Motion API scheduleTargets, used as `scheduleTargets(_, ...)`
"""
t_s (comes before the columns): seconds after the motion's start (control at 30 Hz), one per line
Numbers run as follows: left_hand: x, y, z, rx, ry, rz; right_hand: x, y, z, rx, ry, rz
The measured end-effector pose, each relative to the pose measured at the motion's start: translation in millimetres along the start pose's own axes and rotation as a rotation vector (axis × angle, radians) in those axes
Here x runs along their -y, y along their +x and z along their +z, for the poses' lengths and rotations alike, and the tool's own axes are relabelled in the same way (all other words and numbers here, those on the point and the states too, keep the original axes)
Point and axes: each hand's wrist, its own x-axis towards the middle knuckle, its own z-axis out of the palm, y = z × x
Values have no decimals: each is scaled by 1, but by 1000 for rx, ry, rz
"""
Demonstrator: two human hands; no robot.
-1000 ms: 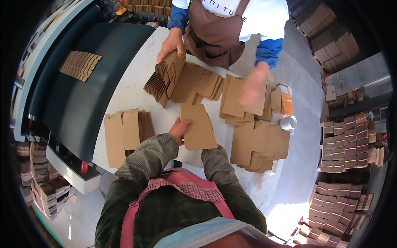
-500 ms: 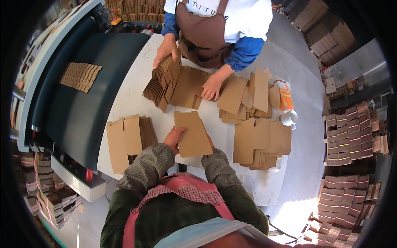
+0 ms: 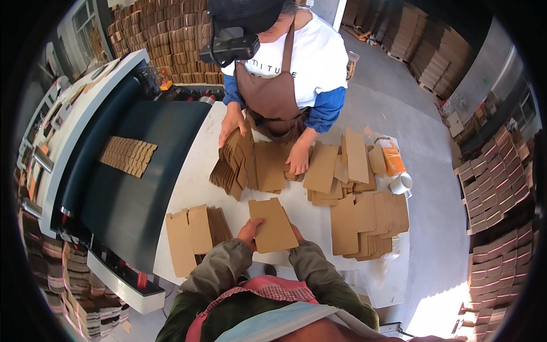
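1. The flat brown cardboard blank [image 3: 273, 226] sits right in front of the wearer, just above the near edge of the white table [image 3: 196, 176], and it is now gripped from both sides rather than steered by one hand as it was a second ago.
2. The left hand [image 3: 249, 232] pinches the blank's lower left edge, thumb on top and fingers tucked under it.
3. The right hand [image 3: 296, 233] is mostly hidden behind the card; only a sliver shows at the right edge, so it seems to be grasping the blank, though its fingers cannot be made out.
4. Compared with half a second back, the blank has swung more upright and come closer to the body, so I judge it is picked up and being squared for handling.
5. Just left of it lies the fanned stack of blanks [image 3: 194, 233], touching nothing in the hands.
6. To the right rests another pile of blanks [image 3: 367, 222], near but apart.
7. Across the table a co-worker in a brown apron [image 3: 273, 97] has leaned in further; one hand grips a tilted bundle of blanks [image 3: 232, 165], the other presses flat cards beside it.
8. A white cup [image 3: 400, 183] and an orange packet [image 3: 391, 157] sit at the far right edge.
9. The dark conveyor belt [image 3: 142, 182] carries a row of blanks along the left.
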Motion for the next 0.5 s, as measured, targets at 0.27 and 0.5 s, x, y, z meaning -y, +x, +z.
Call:
scheduleTargets(0.27, 7, 4, -9, -59, 23, -28, -20, 16, -41, 181, -236, -94)
scheduleTargets(0.5, 10, 1, -9, -45, 11, -42, -17, 10, -32, 113, 306, 92)
